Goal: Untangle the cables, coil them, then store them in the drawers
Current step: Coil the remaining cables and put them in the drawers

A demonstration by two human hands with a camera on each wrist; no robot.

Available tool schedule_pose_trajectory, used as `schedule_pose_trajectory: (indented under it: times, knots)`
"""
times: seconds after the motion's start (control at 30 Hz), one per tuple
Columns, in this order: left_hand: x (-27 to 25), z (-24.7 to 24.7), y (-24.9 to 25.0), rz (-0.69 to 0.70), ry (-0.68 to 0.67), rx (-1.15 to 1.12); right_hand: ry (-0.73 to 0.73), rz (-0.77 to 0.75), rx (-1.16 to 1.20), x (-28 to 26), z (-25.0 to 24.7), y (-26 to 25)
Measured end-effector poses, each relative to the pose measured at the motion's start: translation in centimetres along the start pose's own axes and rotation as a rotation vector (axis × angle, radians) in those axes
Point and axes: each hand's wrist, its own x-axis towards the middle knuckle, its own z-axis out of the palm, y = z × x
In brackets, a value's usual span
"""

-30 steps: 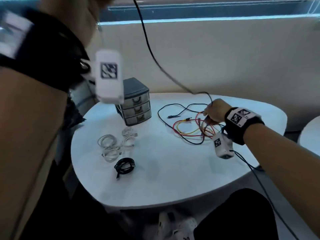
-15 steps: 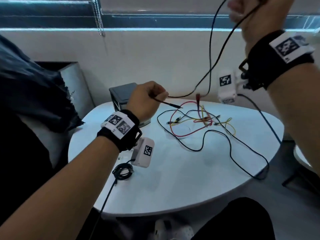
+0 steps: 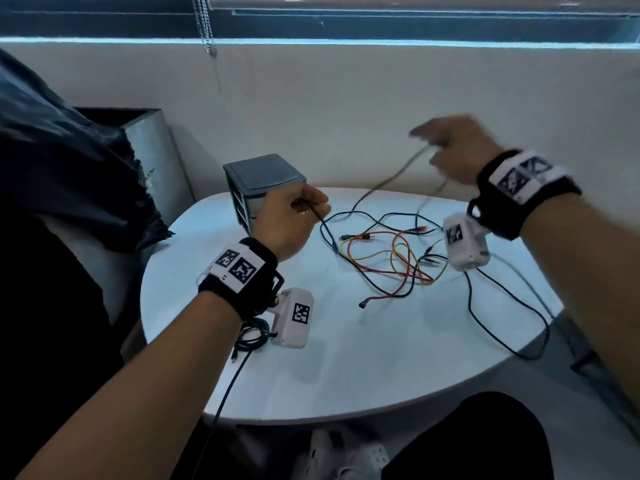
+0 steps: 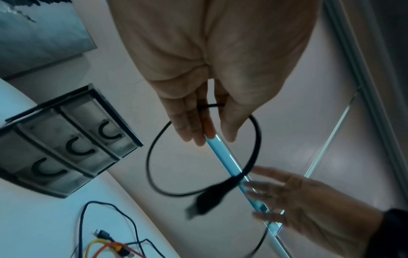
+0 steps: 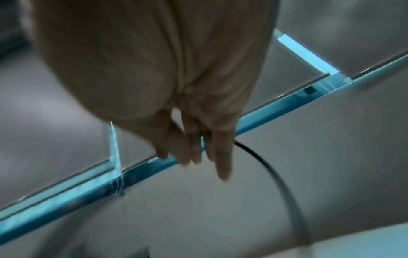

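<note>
Our left hand (image 3: 289, 220) pinches the black cable (image 4: 154, 164) near its plug, anchoring the first loop so it keeps its shape. Our right hand (image 3: 453, 150), at 2 o'clock, is blurred; we cannot tell its grip. The drawers (image 3: 256, 188) stand shut at 11 o'clock; coloured wires (image 3: 398, 261) sprawl across the tabletop (image 3: 346, 375).
</note>
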Motion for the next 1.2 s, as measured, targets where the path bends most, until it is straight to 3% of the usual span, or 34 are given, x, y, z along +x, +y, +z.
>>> schedule_pose_trajectory:
  times: [0.07,0.13,0.23,0.33,0.37,0.43,0.53,0.67,0.73,0.8,1.03,1.13,1.2]
  knots:
    - [-0.6,0.2,-0.7,-0.014,-0.085,-0.041,-0.247,0.004,-0.079,-2.7,3.2,0.2]
    - [-1.1,0.5,-1.4,-0.026,-0.159,-0.049,-0.308,-0.028,0.018,-5.1,6.2,0.0]
    - [-2.0,1.0,-1.6,-0.057,-0.253,-0.175,-0.211,-0.149,0.138,-8.3,8.8,-1.7]
    - [-2.8,0.8,-1.7,-0.135,-0.308,-0.349,-0.159,-0.444,0.142,-10.6,10.7,-3.6]
    - [-3.0,0.7,-1.8,-0.174,-0.308,-0.413,-0.167,-0.481,0.144,-10.9,11.1,-3.7]
    - [-3.4,0.4,-2.2,-0.251,-0.322,-0.481,-0.165,-0.477,0.176,-10.7,11.7,-3.4]
    - [-4.0,0.2,-3.0,-0.335,-0.318,-0.358,-0.088,-0.442,0.199,-10.1,12.1,-2.8]
    - [-5.1,-0.5,-2.0,-0.431,-0.039,-0.185,-0.044,-0.395,0.159,-9.5,12.5,-2.2]
    - [-6.3,-0.5,-0.9,-0.473,-0.149,-0.162,-0.021,-0.403,0.107,-9.1,12.5,-2.0]
    - [-7.5,0.0,-0.3,-0.435,-0.237,-0.227,-0.027,-0.424,0.077,-8.8,12.6,-2.1]
    - [-6.2,-0.1,1.3,-0.230,-0.013,-0.796,-0.245,-0.212,0.419,-8.2,12.9,-3.2]
    - [-4.1,-0.6,1.9,-0.123,0.080,-0.897,-0.363,-0.122,0.351,-8.1,13.4,-3.2]
    - [-2.7,-0.8,1.7,-0.099,0.128,-0.812,-0.405,-0.188,0.208,-8.4,13.1,-3.5]
